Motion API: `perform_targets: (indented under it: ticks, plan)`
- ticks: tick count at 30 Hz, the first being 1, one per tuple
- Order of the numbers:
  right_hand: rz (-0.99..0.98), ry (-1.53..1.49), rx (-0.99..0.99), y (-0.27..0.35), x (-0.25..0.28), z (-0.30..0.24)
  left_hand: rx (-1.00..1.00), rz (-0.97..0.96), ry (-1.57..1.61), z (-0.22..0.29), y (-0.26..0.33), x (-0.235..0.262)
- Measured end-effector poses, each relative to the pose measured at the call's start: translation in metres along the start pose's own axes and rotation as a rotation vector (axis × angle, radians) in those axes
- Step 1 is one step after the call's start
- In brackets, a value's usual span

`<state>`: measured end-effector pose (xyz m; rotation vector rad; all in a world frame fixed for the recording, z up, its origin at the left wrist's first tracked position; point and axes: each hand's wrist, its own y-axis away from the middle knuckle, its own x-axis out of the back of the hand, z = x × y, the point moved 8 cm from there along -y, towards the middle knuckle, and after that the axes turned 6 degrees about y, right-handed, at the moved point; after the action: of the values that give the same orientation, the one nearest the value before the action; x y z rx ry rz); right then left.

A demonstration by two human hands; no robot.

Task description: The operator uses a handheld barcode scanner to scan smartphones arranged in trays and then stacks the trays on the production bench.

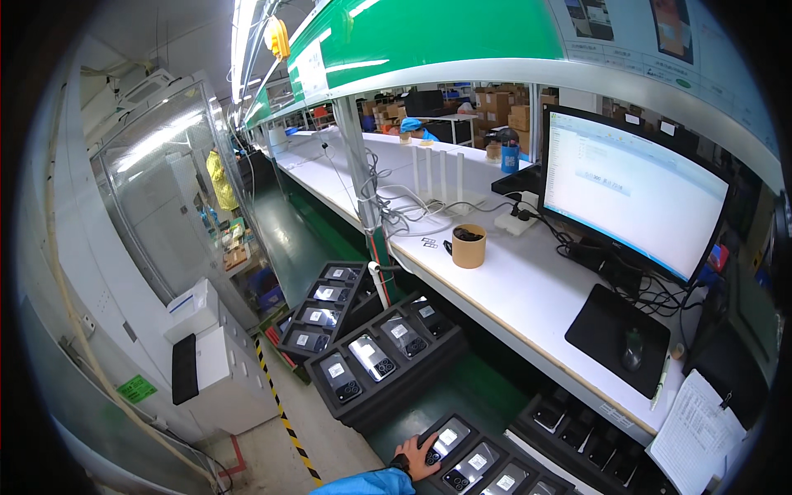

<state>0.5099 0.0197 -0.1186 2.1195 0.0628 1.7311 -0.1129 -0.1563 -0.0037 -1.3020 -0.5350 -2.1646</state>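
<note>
My left hand [417,459], in a blue sleeve with a dark band at the wrist, reaches in from the lower edge. Its fingers bend over the left rim of a black foam tray [456,490], with the tips against the nearest smartphone [449,438]. The thumb is hidden. Several phones lie in the tray's slots, camera ends toward me, each with a small white label. Beyond it sits another black foam tray [338,406] holding phones such as a pale one [371,356]. My right hand is out of sight.
On the white workbench [511,285] stand a monitor [631,194], a brown round container [469,247], a mouse on a black mat [610,326] and tangled cables. More phone trays [326,305] lie behind, others [577,437] under the bench. A clipboard [697,433] hangs at the right edge.
</note>
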Motion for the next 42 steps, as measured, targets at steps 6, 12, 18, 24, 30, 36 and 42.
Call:
perform_targets:
  ticks: [6, 12, 18, 24, 30, 36, 42]
  plan:
    - [-0.003, 0.033, 0.015, 0.005, 0.001, -0.002, -0.011, -0.042, -0.041, -0.001, -0.001, -0.002]
    - [-0.003, 0.059, 0.019, 0.009, -0.009, 0.005, -0.017, -0.016, -0.030, -0.002, -0.002, -0.005]
    - [0.080, 0.134, 0.088, 0.017, -0.013, 0.009, 0.001, -0.053, -0.021, -0.004, -0.003, -0.006]
    - [0.211, 0.291, 0.234, 0.036, 0.021, -0.026, 0.003, -0.060, -0.014, 0.001, -0.001, -0.007]
    - [0.247, -0.176, -0.239, 0.074, 0.093, 0.012, 0.032, -0.124, 0.011, -0.007, -0.004, -0.014]
    - [0.821, -1.531, -0.456, 0.100, 0.197, 0.116, 0.030, -0.077, 0.065, -0.013, -0.006, -0.018]
    - [0.698, -1.895, -0.448, 0.052, 0.193, 0.205, 0.020, -0.027, 0.059, -0.016, -0.009, -0.021]
